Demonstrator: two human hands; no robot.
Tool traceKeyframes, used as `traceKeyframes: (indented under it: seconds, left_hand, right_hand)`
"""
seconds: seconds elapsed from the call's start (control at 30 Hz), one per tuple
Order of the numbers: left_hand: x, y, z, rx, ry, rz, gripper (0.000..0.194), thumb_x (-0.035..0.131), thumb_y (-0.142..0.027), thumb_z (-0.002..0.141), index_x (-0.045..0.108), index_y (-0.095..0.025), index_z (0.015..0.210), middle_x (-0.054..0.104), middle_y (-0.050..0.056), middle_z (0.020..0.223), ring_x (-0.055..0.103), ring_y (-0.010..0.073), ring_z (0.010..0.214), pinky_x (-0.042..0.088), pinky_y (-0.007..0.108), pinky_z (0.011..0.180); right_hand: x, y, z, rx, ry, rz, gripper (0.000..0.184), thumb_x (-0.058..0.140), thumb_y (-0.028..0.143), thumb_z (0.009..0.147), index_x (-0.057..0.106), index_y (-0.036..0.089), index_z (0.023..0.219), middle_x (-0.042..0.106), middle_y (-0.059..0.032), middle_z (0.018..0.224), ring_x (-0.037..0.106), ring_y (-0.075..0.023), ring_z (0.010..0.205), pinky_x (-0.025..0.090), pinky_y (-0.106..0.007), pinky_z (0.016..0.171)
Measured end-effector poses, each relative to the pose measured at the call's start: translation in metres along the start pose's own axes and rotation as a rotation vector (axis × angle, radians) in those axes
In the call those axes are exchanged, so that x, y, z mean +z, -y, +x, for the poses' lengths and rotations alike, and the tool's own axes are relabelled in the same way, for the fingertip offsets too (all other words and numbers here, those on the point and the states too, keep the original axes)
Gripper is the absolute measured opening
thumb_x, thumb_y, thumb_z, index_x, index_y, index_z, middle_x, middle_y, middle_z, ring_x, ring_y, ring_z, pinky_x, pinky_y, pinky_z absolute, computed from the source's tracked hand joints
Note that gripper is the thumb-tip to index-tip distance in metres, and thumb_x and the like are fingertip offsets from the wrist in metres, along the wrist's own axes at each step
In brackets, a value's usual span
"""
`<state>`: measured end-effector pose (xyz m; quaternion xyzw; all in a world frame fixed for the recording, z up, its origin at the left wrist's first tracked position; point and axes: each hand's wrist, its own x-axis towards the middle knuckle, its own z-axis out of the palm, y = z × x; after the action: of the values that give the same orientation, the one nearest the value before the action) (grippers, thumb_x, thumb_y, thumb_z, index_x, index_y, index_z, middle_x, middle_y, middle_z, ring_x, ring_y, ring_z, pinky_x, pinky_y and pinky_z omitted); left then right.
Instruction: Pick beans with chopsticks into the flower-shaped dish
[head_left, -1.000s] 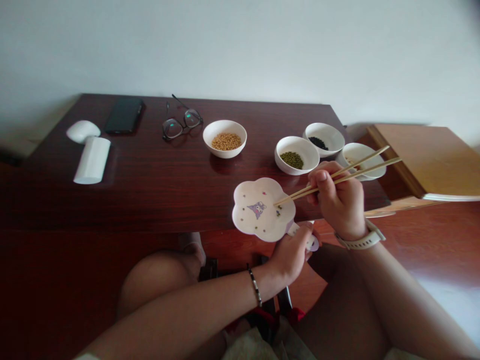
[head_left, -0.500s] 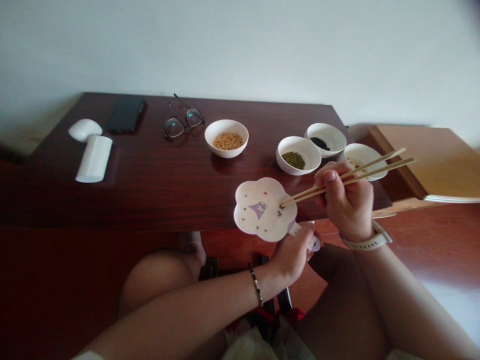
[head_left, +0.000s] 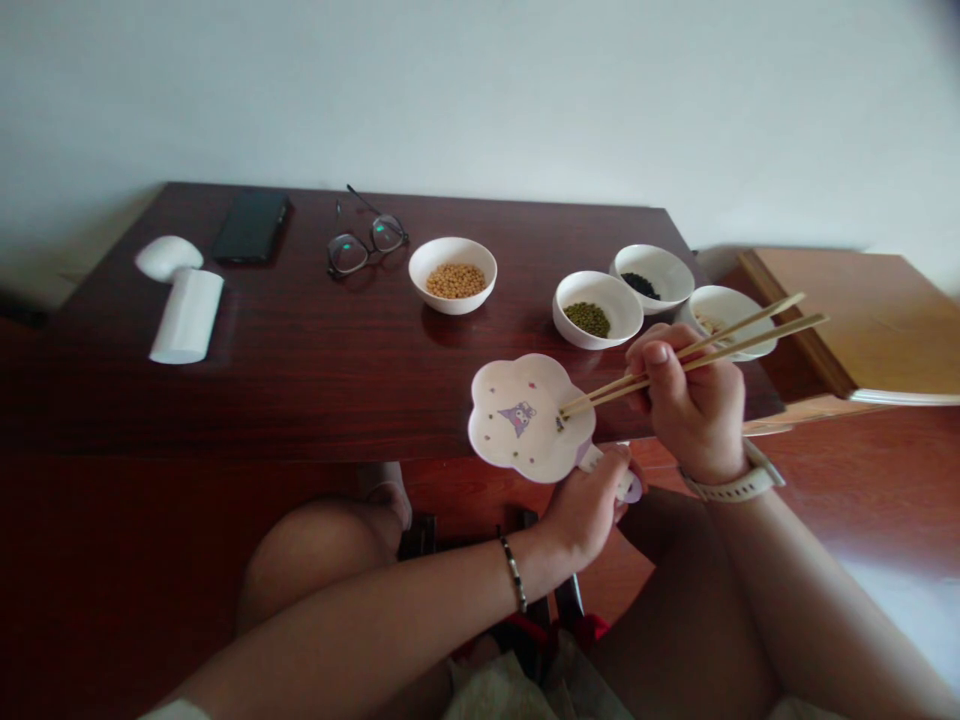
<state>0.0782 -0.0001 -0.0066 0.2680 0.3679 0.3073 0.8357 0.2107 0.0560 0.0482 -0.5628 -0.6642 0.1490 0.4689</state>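
My left hand [head_left: 585, 505] is closed around the handle of a white flower-shaped dish [head_left: 499, 440] with a cartoon print, holding it at the table's front edge. A few small beans lie on the dish. My right hand [head_left: 694, 400] grips a pair of wooden chopsticks [head_left: 690, 355]; their tips rest over the right side of the dish. Behind stand white bowls: yellow beans [head_left: 452, 275], green beans [head_left: 597, 308], black beans [head_left: 650, 276], and a fourth bowl [head_left: 731, 320] partly hidden by my right hand.
On the dark wooden table [head_left: 300, 350] lie glasses [head_left: 365, 243], a black phone [head_left: 251, 226] and a white object [head_left: 180, 300] at the left. A lighter wooden surface [head_left: 862, 320] adjoins at the right. My knees are under the table edge.
My right hand and the chopsticks shifted slightly to the right, the tips drawing from the dish's middle-right toward its right edge. The left hand kept holding the dish.
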Motion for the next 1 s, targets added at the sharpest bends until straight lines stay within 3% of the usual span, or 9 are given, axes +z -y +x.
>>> traceKeyframes:
  seconds: [0.23,0.5,1.0]
  left_hand:
    - [-0.0004,0.0001,0.0003,0.003,-0.010,0.027,0.051,0.063,-0.063,0.095,0.059,-0.021,0.067,0.047,-0.002,0.061,0.043,0.0132,0.059,0.033,0.028,0.057]
    - [0.0000,-0.0011,-0.0005,0.015,-0.008,0.043,0.043,0.056,-0.049,0.098,0.060,-0.020,0.066,0.046,-0.002,0.059,0.039,0.0125,0.057,0.029,0.028,0.055]
    - [-0.0008,0.0010,-0.0002,0.028,0.045,0.002,0.039,0.055,-0.046,0.097,0.057,-0.021,0.068,0.046,-0.003,0.060,0.036,0.0122,0.057,0.027,0.029,0.057]
  right_hand:
    - [0.0022,0.0000,-0.0008,-0.030,-0.020,-0.048,0.044,0.053,0.053,0.114,0.061,0.023,0.083,0.061,0.0023,0.062,0.054,-0.0113,0.049,0.036,-0.030,0.049]
    - [0.0062,0.0006,0.0037,0.032,-0.154,0.102,0.045,0.055,0.059,0.112,0.060,0.025,0.083,0.052,0.0047,0.053,0.050,-0.0128,0.044,0.036,-0.029,0.044]
    - [0.0033,0.0015,0.0031,-0.003,-0.031,0.019,0.048,0.053,0.055,0.114,0.060,0.023,0.078,0.054,0.0035,0.058,0.049,-0.0102,0.046,0.034,-0.028,0.046]
